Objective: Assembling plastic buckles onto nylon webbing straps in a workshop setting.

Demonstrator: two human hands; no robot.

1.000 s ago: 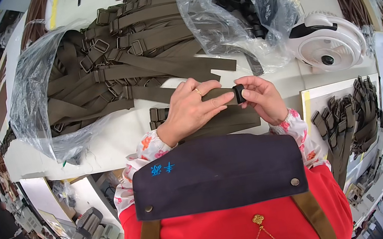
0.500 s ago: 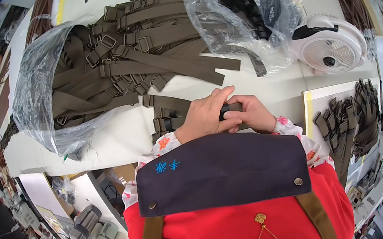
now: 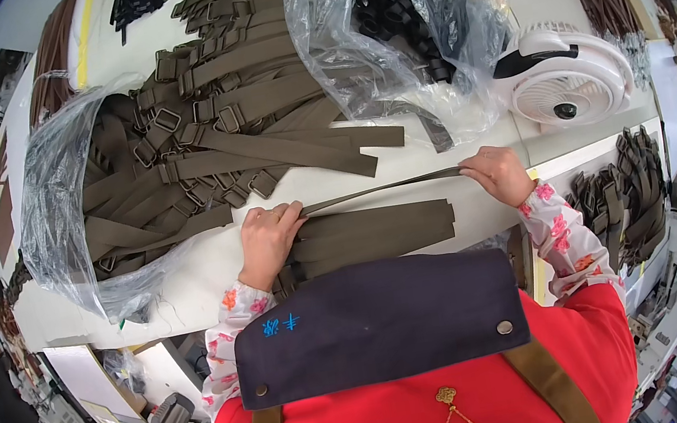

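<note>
The left hand (image 3: 266, 238) and the right hand (image 3: 498, 174) stretch a long olive-green webbing strap (image 3: 383, 188) taut between them, each with its fingers pinched shut on one end. The strap runs just above a flat stack of the same olive straps (image 3: 377, 232) lying on the white table (image 3: 454, 161). Behind it, a heap of buckled olive straps (image 3: 222, 133) spills from a clear plastic bag (image 3: 59, 218). A second clear bag of black plastic buckles (image 3: 400, 5) sits beside a small white fan (image 3: 564, 81)

White worktable (image 3: 471, 158) w/ small fan (image 3: 568, 81)
</note>
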